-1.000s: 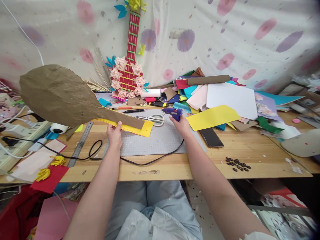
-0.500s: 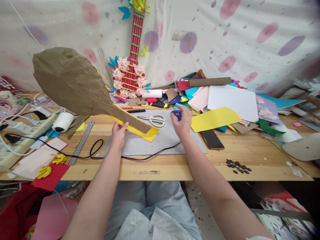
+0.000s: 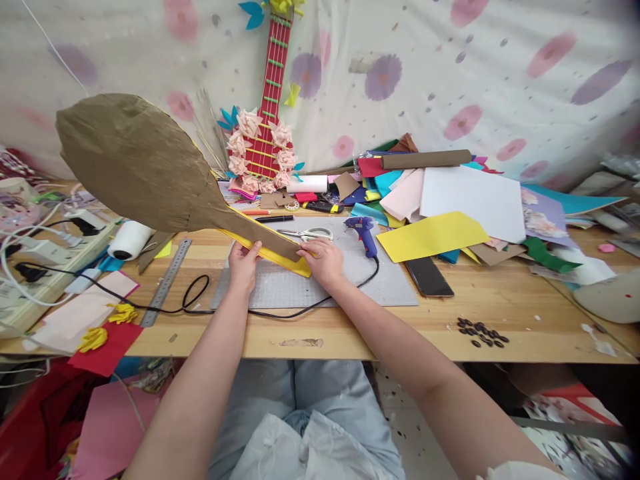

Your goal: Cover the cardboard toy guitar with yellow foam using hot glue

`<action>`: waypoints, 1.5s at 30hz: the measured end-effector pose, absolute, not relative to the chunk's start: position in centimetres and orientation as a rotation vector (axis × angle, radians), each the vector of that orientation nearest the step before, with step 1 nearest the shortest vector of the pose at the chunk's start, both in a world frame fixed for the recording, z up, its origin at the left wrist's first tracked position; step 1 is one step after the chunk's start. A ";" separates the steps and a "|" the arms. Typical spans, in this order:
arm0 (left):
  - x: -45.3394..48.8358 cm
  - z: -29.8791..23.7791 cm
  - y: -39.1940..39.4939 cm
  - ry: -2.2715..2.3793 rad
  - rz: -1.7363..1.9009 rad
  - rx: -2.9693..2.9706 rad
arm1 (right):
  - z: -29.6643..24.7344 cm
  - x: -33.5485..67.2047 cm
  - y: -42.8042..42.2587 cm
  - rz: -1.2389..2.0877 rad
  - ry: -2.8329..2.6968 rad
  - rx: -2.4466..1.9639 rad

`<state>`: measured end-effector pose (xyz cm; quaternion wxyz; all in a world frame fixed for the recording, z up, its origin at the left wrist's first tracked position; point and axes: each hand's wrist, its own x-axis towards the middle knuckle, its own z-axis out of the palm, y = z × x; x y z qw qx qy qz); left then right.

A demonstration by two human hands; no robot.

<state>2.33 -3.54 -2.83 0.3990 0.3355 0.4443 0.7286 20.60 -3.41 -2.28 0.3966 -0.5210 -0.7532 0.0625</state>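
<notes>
A large brown paper-covered shape point(image 3: 135, 163), round at the left and narrowing to a flat neck, is held up over the table, with yellow paper along its lower edge. My left hand point(image 3: 245, 265) grips the neck's near edge, thumb on top. At the neck's right end, my right hand point(image 3: 324, 263) is closed on the tip, fingers on the brown and yellow layers. Just right of that hand, a blue glue gun point(image 3: 364, 233) lies on the grey cutting mat point(image 3: 280, 293). Scissors point(image 3: 315, 233) with pale handles lie behind the neck.
A red paper guitar point(image 3: 265, 143) with pink flowers leans at the back. Coloured paper point(image 3: 465, 200) is heaped to the right, near a phone point(image 3: 429, 277) and several black beads point(image 3: 481, 332). A metal ruler point(image 3: 167, 283), a power strip point(image 3: 65, 267) and a black cord point(image 3: 300, 313) lie left and front.
My right hand has moved left from beside the glue gun to the neck's end and closed on it. The glue gun now shows fully. My left hand keeps its hold.
</notes>
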 end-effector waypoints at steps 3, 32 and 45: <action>2.3 -2.9 -3.6 1.134 1.852 0.840 | -2.0 20.7 -3.8 0.078 -1.893 -1.277; 0.5 -2.5 -3.6 1.151 1.765 0.895 | 0.8 21.2 -1.1 0.407 -2.024 -1.468; 0.9 -3.0 -3.6 1.178 1.781 0.875 | -2.2 18.0 -3.5 0.207 -2.059 -1.310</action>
